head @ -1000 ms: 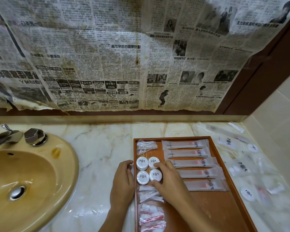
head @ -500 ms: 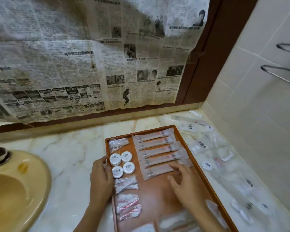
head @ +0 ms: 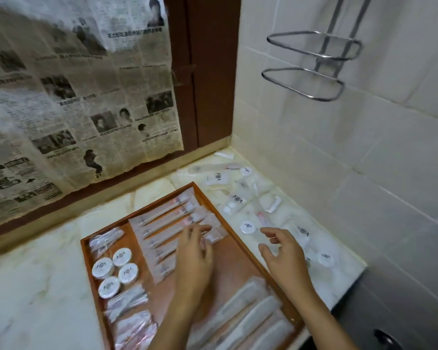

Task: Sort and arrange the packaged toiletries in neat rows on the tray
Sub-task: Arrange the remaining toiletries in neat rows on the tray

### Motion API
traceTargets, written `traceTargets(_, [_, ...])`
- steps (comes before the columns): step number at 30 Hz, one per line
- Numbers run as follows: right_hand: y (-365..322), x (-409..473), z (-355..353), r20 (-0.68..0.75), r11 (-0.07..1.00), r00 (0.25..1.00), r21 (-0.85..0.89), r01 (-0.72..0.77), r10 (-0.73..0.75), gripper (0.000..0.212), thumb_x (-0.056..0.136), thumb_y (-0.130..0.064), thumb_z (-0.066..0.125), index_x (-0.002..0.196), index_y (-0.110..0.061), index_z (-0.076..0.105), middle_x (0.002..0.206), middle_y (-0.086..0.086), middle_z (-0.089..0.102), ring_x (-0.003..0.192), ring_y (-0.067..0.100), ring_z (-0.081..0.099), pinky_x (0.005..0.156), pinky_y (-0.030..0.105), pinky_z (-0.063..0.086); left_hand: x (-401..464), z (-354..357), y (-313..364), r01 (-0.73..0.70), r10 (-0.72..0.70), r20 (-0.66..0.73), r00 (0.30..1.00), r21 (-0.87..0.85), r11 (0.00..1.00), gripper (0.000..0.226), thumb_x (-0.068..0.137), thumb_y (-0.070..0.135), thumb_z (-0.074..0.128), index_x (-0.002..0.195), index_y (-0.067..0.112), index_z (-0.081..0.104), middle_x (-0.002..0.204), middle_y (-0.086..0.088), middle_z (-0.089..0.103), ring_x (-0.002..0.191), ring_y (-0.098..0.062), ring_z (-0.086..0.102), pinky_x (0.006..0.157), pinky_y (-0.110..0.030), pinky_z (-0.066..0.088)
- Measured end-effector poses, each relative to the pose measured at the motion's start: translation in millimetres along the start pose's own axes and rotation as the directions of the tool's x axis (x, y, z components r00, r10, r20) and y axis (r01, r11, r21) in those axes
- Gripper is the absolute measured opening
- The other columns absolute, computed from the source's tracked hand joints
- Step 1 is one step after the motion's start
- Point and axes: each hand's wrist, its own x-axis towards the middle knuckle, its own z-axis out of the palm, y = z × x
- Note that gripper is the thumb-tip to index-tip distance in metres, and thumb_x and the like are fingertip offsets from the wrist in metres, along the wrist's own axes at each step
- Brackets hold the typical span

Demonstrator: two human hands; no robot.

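A brown wooden tray (head: 85, 251) lies on the marble counter. It holds a row of long toothbrush packets (head: 167, 223), several round white tins (head: 114, 271), small clear packets (head: 127, 304) along its left side and comb packets (head: 250, 317) at its near right. My left hand (head: 195, 256) is over the tray with relaxed fingers, its fingertips at the right end of the nearest toothbrush packets. My right hand (head: 286, 258) hovers with loosely spread fingers over the counter just right of the tray, near a loose round tin (head: 247, 227). It holds nothing.
Loose toiletry packets (head: 235, 200) and more round tins (head: 325, 258) are scattered on the counter between the tray and the tiled wall. A chrome wire rack (head: 311, 64) hangs on that wall. Newspaper (head: 74, 97) covers the mirror behind. The counter edge (head: 349, 279) drops off at the right.
The view swung right, away from the sink. My left hand left the tray's left rim for the toothbrush packets. My right hand moved from the tray out over the loose packets.
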Motion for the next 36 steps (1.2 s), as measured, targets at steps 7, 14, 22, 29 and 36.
traceTargets(7, [52.8,13.7,-41.5,-0.074,0.994,0.995,-0.08,-0.077,0.071,0.037,0.085,-0.009,0.069,0.112,-0.032,0.062,0.108,-0.023,0.058,0.106,0.005,0.052,0.096,0.026,0.044,26.0,70.5,28.7,-0.086,0.048,0.229,0.972,0.158,0.984,0.03,0.087,0.015,0.061,0.114,0.026,0.066,0.114,0.007,0.06,0.108,-0.015,0.054,0.089,-0.029,0.044])
traceTargets(14, [90.3,14.0,-64.8,-0.136,0.967,0.982,-0.203,-0.153,0.127,0.041,0.078,-0.005,0.071,0.11,-0.03,0.066,0.107,-0.013,0.062,0.104,0.015,0.052,0.091,0.042,0.047,48.4,100.8,24.1,-0.201,0.043,0.384,0.922,0.382,0.902,0.041,0.082,0.005,0.06,0.12,0.021,0.064,0.12,-0.002,0.06,0.106,-0.027,0.054,0.083,-0.039,0.048])
traceTargets(22, [123.6,9.4,-88.8,-0.161,0.922,0.978,-0.341,-0.183,0.134,0.048,0.073,-0.003,0.073,0.113,-0.029,0.066,0.11,-0.015,0.062,0.105,0.017,0.049,0.089,0.043,0.047,60.7,116.5,20.8,-0.26,0.029,0.432,0.901,0.485,0.835,0.047,0.084,0.006,0.054,0.129,0.02,0.059,0.129,-0.002,0.058,0.108,-0.026,0.053,0.083,-0.035,0.043])
traceTargets(29, [136.1,11.9,-91.8,-0.141,0.909,0.978,-0.369,-0.194,0.151,0.051,0.069,-0.009,0.079,0.114,-0.029,0.067,0.114,-0.011,0.064,0.107,0.022,0.052,0.09,0.046,0.046,64.2,120.2,19.9,-0.255,0.017,0.437,0.899,0.493,0.832,0.046,0.086,0.01,0.059,0.132,0.02,0.056,0.129,-0.001,0.058,0.109,-0.027,0.055,0.084,-0.037,0.044])
traceTargets(36, [133.9,15.7,-93.4,-0.115,0.907,0.981,-0.377,-0.187,0.154,0.051,0.07,-0.008,0.077,0.117,-0.027,0.066,0.114,-0.01,0.064,0.109,0.023,0.053,0.091,0.045,0.044,67.8,119.4,20.3,-0.251,0.004,0.452,0.892,0.487,0.836,0.042,0.087,0.018,0.062,0.129,0.02,0.057,0.125,0.001,0.058,0.108,-0.024,0.056,0.083,-0.035,0.045])
